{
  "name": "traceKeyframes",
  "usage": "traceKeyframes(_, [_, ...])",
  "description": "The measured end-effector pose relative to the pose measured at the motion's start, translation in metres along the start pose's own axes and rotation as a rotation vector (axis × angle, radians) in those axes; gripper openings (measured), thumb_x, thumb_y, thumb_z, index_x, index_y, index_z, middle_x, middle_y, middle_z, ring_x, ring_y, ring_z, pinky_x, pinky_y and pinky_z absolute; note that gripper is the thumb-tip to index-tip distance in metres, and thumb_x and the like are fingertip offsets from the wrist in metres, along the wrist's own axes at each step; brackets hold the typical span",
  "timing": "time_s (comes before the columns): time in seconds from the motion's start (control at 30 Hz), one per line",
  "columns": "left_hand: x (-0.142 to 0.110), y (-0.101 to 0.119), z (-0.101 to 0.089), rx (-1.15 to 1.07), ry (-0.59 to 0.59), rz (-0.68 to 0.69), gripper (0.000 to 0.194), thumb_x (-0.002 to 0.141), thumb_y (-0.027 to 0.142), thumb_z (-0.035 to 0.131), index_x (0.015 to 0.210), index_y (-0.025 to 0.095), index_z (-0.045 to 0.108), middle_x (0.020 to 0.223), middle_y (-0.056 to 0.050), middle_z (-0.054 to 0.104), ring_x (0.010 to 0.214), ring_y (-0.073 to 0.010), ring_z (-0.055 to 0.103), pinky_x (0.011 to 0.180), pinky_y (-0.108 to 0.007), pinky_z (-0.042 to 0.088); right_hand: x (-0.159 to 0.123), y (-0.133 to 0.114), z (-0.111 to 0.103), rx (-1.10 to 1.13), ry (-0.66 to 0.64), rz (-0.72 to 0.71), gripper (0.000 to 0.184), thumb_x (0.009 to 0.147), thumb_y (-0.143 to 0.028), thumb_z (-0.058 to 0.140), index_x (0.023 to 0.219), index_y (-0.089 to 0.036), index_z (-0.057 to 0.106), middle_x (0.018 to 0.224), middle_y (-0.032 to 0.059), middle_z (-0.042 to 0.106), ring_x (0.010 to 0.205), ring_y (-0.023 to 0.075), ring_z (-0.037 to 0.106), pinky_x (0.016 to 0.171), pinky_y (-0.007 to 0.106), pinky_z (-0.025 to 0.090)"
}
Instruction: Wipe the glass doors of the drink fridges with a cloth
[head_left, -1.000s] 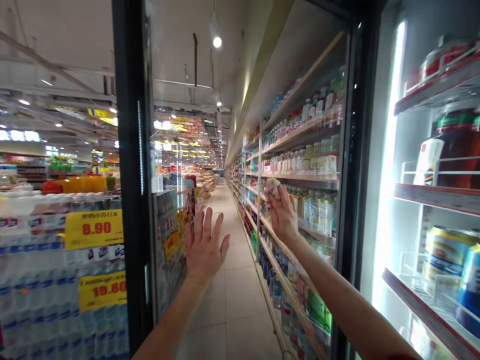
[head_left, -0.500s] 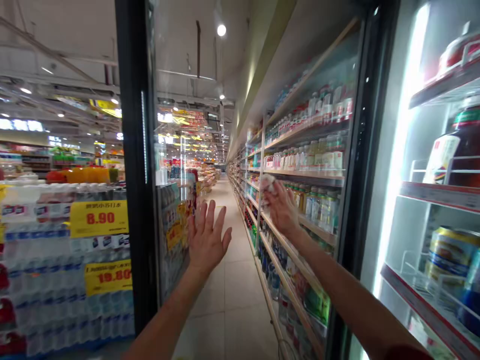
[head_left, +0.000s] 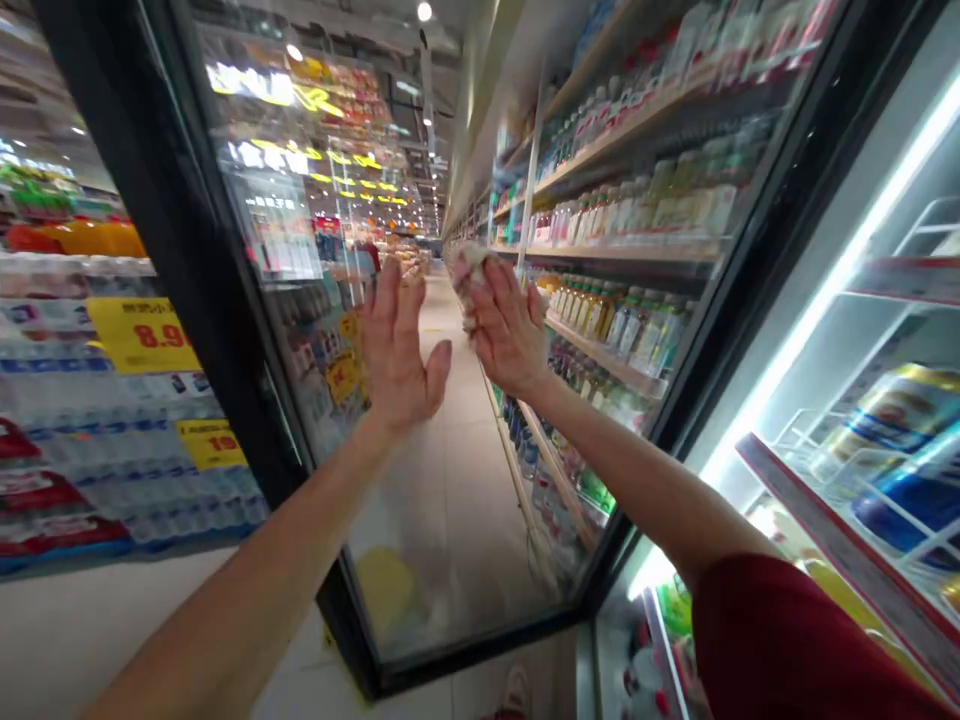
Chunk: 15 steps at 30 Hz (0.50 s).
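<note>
An open glass door [head_left: 450,520] with a black frame fills the middle of the head view. My left hand [head_left: 405,350] is raised at the glass, fingers stretched and thumb out, holding nothing. To its right, my right hand [head_left: 510,325] spreads over a crumpled pale cloth [head_left: 472,265], keeping it between palm and glass. Part of the cloth is hidden behind the fingers. Whether the left palm touches the pane cannot be made out.
At right stands a lit cooler with wire racks and cans [head_left: 885,420]. Stacked water bottles with yellow price signs [head_left: 142,335] are at left. Through the glass appear shelves of bottles [head_left: 637,320] and a tiled aisle. A shoe [head_left: 516,690] shows below the door.
My right hand has moved left with the cloth, closer to my left hand. The view has tipped downward, so the door's bottom edge now shows.
</note>
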<state>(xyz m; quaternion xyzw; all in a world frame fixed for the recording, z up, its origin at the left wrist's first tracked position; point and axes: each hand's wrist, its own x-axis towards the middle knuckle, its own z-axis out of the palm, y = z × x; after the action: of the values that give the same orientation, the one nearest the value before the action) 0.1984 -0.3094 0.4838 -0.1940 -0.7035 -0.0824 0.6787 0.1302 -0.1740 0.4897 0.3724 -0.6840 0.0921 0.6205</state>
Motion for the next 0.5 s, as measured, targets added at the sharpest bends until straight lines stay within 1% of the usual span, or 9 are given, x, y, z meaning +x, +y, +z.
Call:
traceKeyframes(0.07, [0.021, 0.013, 0.012, -0.162, -0.070, 0.102, 0.057, 0.092, 0.047, 0.017, 0.140, 0.015, 0.016, 0.151, -0.008, 0.020, 0.140, -0.0153, 0.014, 0.113, -0.038, 0.019, -0.001, 0.005, -0.001, 0.030, -0.035, 0.032, 0.049, 0.091, -0.029, 0.028, 0.139, -0.019, 0.025, 0.147, 0.0053, 0.031, 0.141, 0.0136, 0.011, 0.115, 0.042, 0.013])
traceKeyframes(0.13, [0.038, 0.029, 0.029, -0.178, -0.146, 0.059, 0.062, 0.092, 0.050, 0.009, 0.140, 0.013, 0.014, 0.150, -0.008, 0.024, 0.140, -0.0130, 0.014, 0.114, -0.036, 0.017, -0.004, 0.023, -0.005, 0.061, -0.051, 0.043, 0.050, 0.092, -0.033, 0.027, 0.139, -0.016, 0.023, 0.147, 0.0057, 0.028, 0.141, 0.0128, 0.012, 0.115, 0.039, 0.015])
traceKeyframes(0.17, [0.043, 0.038, 0.039, -0.141, -0.176, 0.009, 0.063, 0.091, 0.052, 0.009, 0.140, 0.012, 0.014, 0.150, -0.007, 0.024, 0.141, -0.0131, 0.012, 0.115, -0.037, 0.014, -0.007, 0.036, -0.008, 0.071, -0.034, 0.052, 0.050, 0.093, -0.036, 0.026, 0.139, -0.016, 0.023, 0.148, 0.0062, 0.026, 0.141, 0.0131, 0.012, 0.115, 0.039, 0.017])
traceKeyframes(0.23, [0.046, 0.053, 0.056, -0.050, -0.217, -0.091, 0.064, 0.089, 0.054, 0.021, 0.139, 0.015, 0.021, 0.151, -0.006, 0.022, 0.142, -0.0153, 0.003, 0.117, -0.040, 0.005, -0.013, 0.066, -0.016, 0.057, 0.040, 0.128, 0.052, 0.094, -0.040, 0.020, 0.139, -0.014, 0.022, 0.150, 0.0079, 0.018, 0.141, 0.0155, 0.008, 0.114, 0.042, 0.017])
traceKeyframes(0.3, [0.047, 0.058, 0.066, -0.004, -0.280, -0.120, 0.059, 0.087, 0.051, 0.035, 0.136, 0.018, 0.030, 0.151, -0.003, 0.021, 0.141, -0.0166, -0.004, 0.117, -0.043, -0.002, -0.018, 0.094, -0.024, -0.005, 0.089, 0.260, 0.054, 0.095, -0.040, 0.014, 0.141, -0.011, 0.017, 0.151, 0.0108, 0.013, 0.142, 0.0184, 0.002, 0.113, 0.048, 0.013])
traceKeyframes(0.37, [0.052, 0.045, 0.067, 0.033, -0.327, -0.044, 0.049, 0.087, 0.041, 0.041, 0.131, 0.020, 0.038, 0.152, -0.001, 0.020, 0.141, -0.0159, -0.006, 0.116, -0.045, -0.005, -0.020, 0.114, -0.030, -0.083, 0.061, 0.352, 0.055, 0.096, -0.039, 0.015, 0.142, -0.010, 0.013, 0.152, 0.0125, 0.011, 0.142, 0.0203, -0.002, 0.111, 0.052, 0.009])
traceKeyframes(0.43, [0.065, 0.010, 0.057, 0.112, -0.272, 0.086, 0.045, 0.086, 0.032, 0.041, 0.128, 0.015, 0.041, 0.152, -0.001, 0.018, 0.140, -0.0155, -0.006, 0.115, -0.047, -0.004, -0.020, 0.123, -0.031, -0.132, 0.027, 0.361, 0.056, 0.095, -0.040, 0.016, 0.143, -0.011, 0.013, 0.152, 0.0118, 0.011, 0.142, 0.0211, -0.003, 0.111, 0.053, 0.007])
traceKeyframes(0.47, [0.074, -0.013, 0.048, 0.171, -0.168, 0.126, 0.050, 0.085, 0.032, 0.040, 0.129, 0.010, 0.038, 0.152, -0.005, 0.017, 0.140, -0.0185, -0.005, 0.114, -0.048, -0.003, -0.020, 0.124, -0.031, -0.145, 0.027, 0.352, 0.056, 0.095, -0.040, 0.015, 0.143, -0.011, 0.015, 0.152, 0.0113, 0.012, 0.142, 0.0212, -0.002, 0.111, 0.053, 0.008])
traceKeyframes(0.5, [0.083, -0.037, 0.039, 0.123, -0.032, 0.089, 0.052, 0.085, 0.031, 0.034, 0.130, 0.003, 0.035, 0.151, -0.007, 0.019, 0.139, -0.0206, -0.005, 0.112, -0.048, -0.002, -0.019, 0.124, -0.031, -0.154, 0.031, 0.345, 0.055, 0.095, -0.040, 0.015, 0.143, -0.012, 0.017, 0.151, 0.0110, 0.013, 0.142, 0.0213, -0.002, 0.111, 0.052, 0.009])
